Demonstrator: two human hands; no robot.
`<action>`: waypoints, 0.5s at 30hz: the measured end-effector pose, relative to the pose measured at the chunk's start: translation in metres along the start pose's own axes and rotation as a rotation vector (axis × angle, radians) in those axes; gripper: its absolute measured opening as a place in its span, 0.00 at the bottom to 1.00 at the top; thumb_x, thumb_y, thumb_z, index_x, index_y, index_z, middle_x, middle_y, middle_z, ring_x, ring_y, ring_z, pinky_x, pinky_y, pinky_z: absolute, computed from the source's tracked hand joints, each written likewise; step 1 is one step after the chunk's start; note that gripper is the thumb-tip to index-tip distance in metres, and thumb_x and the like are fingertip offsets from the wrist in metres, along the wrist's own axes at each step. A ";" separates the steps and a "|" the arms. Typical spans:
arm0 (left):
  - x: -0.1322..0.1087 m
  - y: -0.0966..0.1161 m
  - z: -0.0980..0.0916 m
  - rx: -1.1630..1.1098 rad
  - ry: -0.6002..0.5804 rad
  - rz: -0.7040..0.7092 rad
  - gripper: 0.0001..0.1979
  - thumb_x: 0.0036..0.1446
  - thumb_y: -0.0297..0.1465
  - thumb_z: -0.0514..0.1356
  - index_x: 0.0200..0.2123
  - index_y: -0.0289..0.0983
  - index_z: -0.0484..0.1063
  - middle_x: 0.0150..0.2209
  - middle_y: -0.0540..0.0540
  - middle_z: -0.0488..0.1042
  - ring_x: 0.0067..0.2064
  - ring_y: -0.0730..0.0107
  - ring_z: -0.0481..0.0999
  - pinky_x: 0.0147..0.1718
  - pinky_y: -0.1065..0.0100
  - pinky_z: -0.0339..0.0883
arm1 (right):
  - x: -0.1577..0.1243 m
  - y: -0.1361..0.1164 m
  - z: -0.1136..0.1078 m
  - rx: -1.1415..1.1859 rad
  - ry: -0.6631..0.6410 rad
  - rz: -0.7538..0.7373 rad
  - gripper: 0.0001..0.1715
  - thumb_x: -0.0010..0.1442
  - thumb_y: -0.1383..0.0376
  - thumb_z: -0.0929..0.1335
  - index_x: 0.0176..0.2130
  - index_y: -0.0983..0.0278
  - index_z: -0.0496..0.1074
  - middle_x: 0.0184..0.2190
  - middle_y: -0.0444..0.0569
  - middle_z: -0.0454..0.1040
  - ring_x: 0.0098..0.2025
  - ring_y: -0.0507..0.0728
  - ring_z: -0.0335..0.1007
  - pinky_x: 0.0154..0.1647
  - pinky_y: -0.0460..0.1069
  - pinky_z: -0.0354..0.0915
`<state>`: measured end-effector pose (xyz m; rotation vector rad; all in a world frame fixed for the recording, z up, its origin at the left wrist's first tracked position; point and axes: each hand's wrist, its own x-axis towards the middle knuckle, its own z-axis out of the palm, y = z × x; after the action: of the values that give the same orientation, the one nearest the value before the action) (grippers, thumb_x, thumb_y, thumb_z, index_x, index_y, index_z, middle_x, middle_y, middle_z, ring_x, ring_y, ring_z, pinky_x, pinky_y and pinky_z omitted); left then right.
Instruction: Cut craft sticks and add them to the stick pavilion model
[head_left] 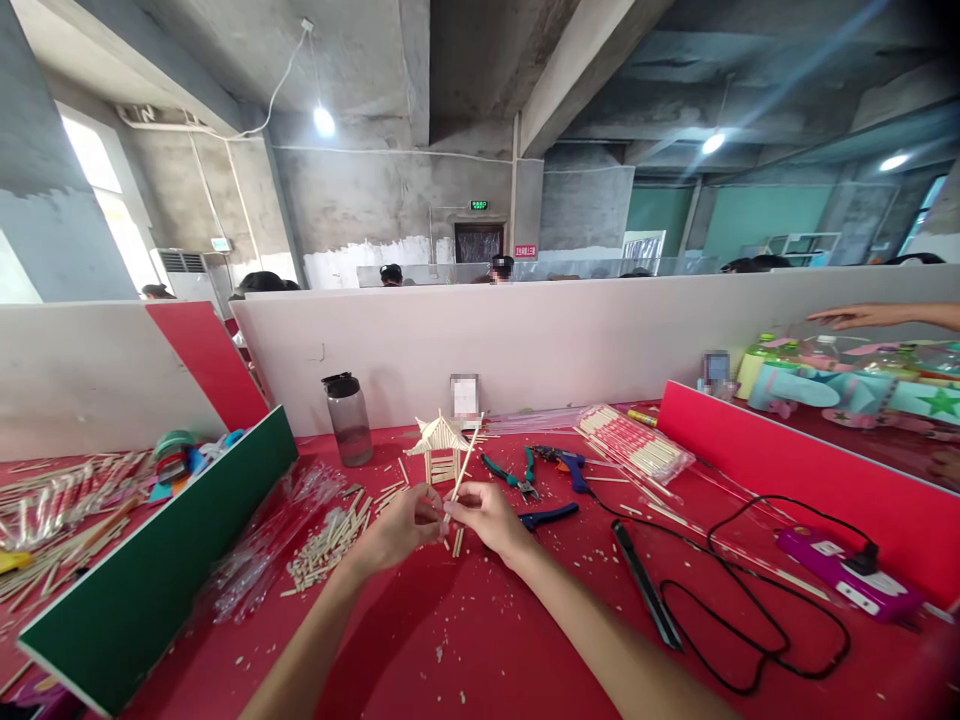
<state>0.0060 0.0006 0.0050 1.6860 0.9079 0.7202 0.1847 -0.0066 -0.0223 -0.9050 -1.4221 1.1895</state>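
Observation:
A slim wooden stick (467, 462) slants upward from between my hands in the middle of the view. My right hand (484, 515) pinches it near its lower end. Close beside it, my left hand (405, 525) has its fingers curled together at the stick's lower end; whether they grip anything is too small to tell. Just behind my hands stands a small pavilion-like model (441, 440) of pale sticks, with a peaked roof. A few short sticks lie on the red table under my fingers.
Left are cut sticks (330, 545), plastic wrapping (259, 545) and a bottle (349, 420). Right are pliers (517, 475), a glue gun (566, 465), packed sticks (637, 440), a cutter (646, 585) and a corded power strip (851, 575). A person's hand (862, 316) reaches in at far right.

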 end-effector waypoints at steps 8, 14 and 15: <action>0.004 -0.003 -0.001 0.050 0.089 0.140 0.17 0.49 0.33 0.66 0.41 0.37 0.66 0.35 0.47 0.74 0.37 0.67 0.75 0.38 0.67 0.66 | 0.002 -0.008 -0.006 0.192 0.216 0.036 0.29 0.39 0.47 0.78 0.33 0.66 0.75 0.33 0.51 0.78 0.36 0.60 0.75 0.41 0.53 0.71; 0.005 0.000 0.005 0.003 0.118 0.088 0.18 0.52 0.43 0.65 0.34 0.33 0.73 0.30 0.48 0.73 0.31 0.70 0.72 0.34 0.68 0.67 | 0.002 -0.006 -0.005 0.235 0.272 0.028 0.28 0.39 0.48 0.78 0.34 0.65 0.77 0.33 0.50 0.79 0.37 0.61 0.75 0.38 0.53 0.72; 0.006 0.000 0.006 -0.045 0.126 0.075 0.19 0.50 0.44 0.66 0.32 0.33 0.72 0.27 0.49 0.73 0.29 0.71 0.71 0.33 0.69 0.67 | 0.002 -0.006 -0.005 0.249 0.273 0.023 0.27 0.40 0.49 0.78 0.33 0.65 0.77 0.33 0.50 0.79 0.37 0.61 0.75 0.38 0.53 0.72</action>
<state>0.0141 0.0022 0.0034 1.6563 0.9129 0.8997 0.1893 -0.0051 -0.0164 -0.8719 -1.0236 1.1800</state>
